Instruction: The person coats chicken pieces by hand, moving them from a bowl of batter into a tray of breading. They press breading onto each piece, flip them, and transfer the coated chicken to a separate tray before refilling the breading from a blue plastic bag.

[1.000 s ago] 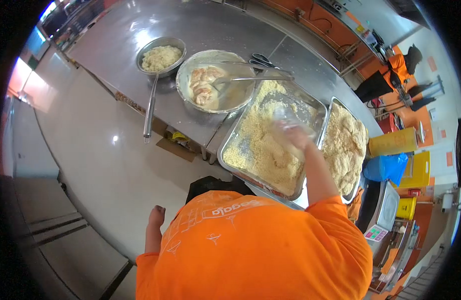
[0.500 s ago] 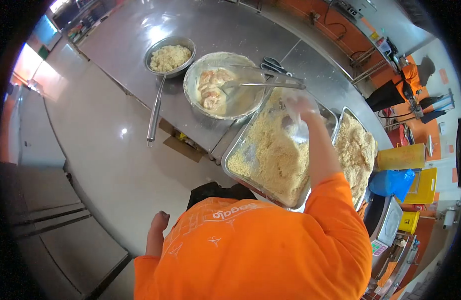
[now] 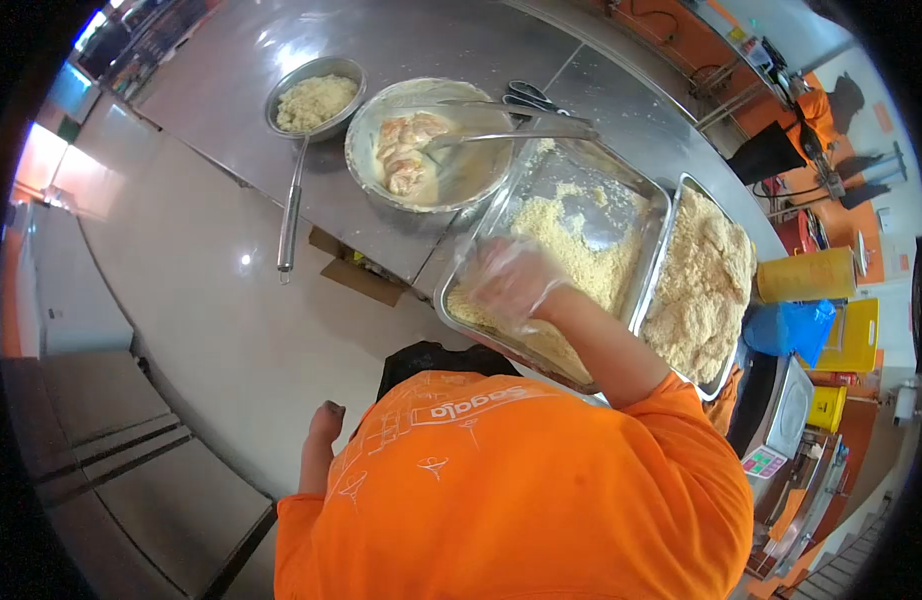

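My right hand, in a clear plastic glove, is low over the near-left part of a metal tray of pale crumbs. Its fingers look extended and touch the crumbs; the hand partly hides them. Far from the table, my left hand hangs beside my body with fingers curled and nothing visible in it. Left of the tray stands a bowl with raw meat pieces in pale batter. Metal tongs rest across its rim toward the tray.
To the right, a second tray holds a crumb-coated heap. A long-handled strainer or pan holds crumbs, its handle overhanging the edge. Black scissors lie behind the tray. A scale, blue bag and yellow container stand right.
My right hand has moved from the tray's far side to its near-left part. Crumbs have shifted nearer, baring more metal at the far end. The left hand stays down at my side.
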Demonstrator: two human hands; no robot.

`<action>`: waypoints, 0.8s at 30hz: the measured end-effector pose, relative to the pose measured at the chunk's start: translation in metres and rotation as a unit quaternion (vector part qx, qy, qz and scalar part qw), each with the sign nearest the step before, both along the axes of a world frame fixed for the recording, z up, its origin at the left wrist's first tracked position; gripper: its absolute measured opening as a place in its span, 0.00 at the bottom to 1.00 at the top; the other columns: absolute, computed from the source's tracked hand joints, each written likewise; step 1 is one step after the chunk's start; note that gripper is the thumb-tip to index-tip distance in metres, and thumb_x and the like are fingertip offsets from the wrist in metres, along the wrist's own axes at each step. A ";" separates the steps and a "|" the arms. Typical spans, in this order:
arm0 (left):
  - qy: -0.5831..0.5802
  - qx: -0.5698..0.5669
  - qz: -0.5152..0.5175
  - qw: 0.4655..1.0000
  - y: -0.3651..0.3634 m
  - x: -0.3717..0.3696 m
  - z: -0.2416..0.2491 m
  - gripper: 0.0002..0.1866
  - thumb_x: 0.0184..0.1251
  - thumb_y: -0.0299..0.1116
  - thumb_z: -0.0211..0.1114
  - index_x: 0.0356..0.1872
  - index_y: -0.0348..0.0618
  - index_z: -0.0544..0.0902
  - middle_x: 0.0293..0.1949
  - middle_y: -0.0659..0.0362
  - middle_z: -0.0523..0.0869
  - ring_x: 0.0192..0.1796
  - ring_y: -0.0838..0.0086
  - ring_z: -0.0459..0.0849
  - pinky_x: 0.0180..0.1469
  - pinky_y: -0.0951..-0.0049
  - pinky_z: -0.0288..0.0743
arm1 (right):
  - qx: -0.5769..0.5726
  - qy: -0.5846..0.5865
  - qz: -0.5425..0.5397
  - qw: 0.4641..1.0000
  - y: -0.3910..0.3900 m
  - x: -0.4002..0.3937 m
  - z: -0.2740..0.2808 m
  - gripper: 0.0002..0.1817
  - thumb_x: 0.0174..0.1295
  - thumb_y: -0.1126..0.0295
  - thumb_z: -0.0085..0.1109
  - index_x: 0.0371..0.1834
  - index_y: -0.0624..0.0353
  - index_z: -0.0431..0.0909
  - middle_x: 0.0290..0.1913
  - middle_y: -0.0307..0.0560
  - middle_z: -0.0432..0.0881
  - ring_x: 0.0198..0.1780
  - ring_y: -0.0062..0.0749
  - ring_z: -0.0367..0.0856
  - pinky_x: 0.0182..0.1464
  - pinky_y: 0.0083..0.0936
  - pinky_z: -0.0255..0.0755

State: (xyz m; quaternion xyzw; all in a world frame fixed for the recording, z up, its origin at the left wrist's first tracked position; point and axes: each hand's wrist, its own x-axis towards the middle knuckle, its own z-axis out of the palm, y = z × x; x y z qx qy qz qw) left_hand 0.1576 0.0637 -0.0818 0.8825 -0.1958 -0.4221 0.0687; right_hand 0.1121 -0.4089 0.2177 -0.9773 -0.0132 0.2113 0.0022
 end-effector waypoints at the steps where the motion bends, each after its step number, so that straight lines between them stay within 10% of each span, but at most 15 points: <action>1: 0.000 0.008 0.045 0.999 -0.009 0.002 0.013 0.18 0.58 0.41 0.53 0.38 0.34 0.74 0.39 0.44 0.79 0.45 0.52 0.75 0.47 0.60 0.69 | 0.010 -0.088 0.020 0.996 0.005 -0.010 0.000 0.16 0.53 0.59 0.44 0.41 0.52 0.74 0.44 0.48 0.76 0.48 0.39 0.73 0.48 0.32 0.65; 3: -0.003 0.025 0.133 0.991 -0.045 0.008 0.078 0.18 0.57 0.41 0.54 0.39 0.34 0.74 0.40 0.44 0.79 0.46 0.52 0.75 0.47 0.61 0.69 | 0.026 -0.263 0.060 0.963 0.010 -0.025 -0.007 0.21 0.53 0.55 0.45 0.45 0.56 0.70 0.44 0.51 0.74 0.51 0.41 0.69 0.52 0.35 0.62; 6: -0.015 -0.028 -0.001 1.000 -0.006 0.027 -0.002 0.18 0.57 0.41 0.54 0.40 0.34 0.73 0.40 0.44 0.79 0.46 0.52 0.75 0.47 0.60 0.69 | 0.081 -0.192 0.062 0.976 0.011 -0.032 -0.033 0.23 0.53 0.53 0.46 0.49 0.55 0.68 0.52 0.50 0.69 0.56 0.38 0.64 0.57 0.35 0.57; 8: -0.009 0.010 0.052 0.999 -0.040 0.025 0.045 0.18 0.57 0.41 0.54 0.40 0.34 0.73 0.40 0.44 0.79 0.46 0.52 0.75 0.47 0.60 0.69 | 0.144 -0.202 0.065 0.967 0.008 -0.037 -0.067 0.21 0.57 0.58 0.41 0.53 0.50 0.65 0.51 0.51 0.70 0.53 0.44 0.68 0.57 0.44 0.57; 14: -0.032 -0.081 0.024 0.996 -0.053 0.036 0.041 0.17 0.58 0.41 0.53 0.38 0.34 0.74 0.38 0.44 0.79 0.44 0.51 0.76 0.47 0.59 0.70 | -0.044 0.005 0.030 0.999 -0.013 -0.061 0.006 0.18 0.59 0.60 0.39 0.53 0.48 0.65 0.48 0.49 0.70 0.51 0.42 0.68 0.55 0.48 0.59; 17: -0.032 -0.046 0.048 0.997 -0.068 0.024 0.068 0.18 0.58 0.42 0.53 0.36 0.34 0.74 0.38 0.44 0.79 0.44 0.50 0.75 0.46 0.58 0.70 | -0.102 -0.129 -0.078 0.983 -0.025 -0.092 0.016 0.21 0.60 0.57 0.36 0.57 0.42 0.61 0.57 0.47 0.65 0.58 0.41 0.64 0.58 0.50 0.54; 24: -0.024 -0.004 0.060 0.998 -0.051 0.013 0.071 0.17 0.61 0.41 0.50 0.35 0.32 0.74 0.36 0.42 0.78 0.43 0.49 0.75 0.45 0.56 0.70 | -0.162 -0.189 0.033 0.968 -0.052 -0.112 -0.051 0.27 0.60 0.50 0.33 0.64 0.39 0.51 0.66 0.43 0.52 0.67 0.36 0.50 0.65 0.48 0.38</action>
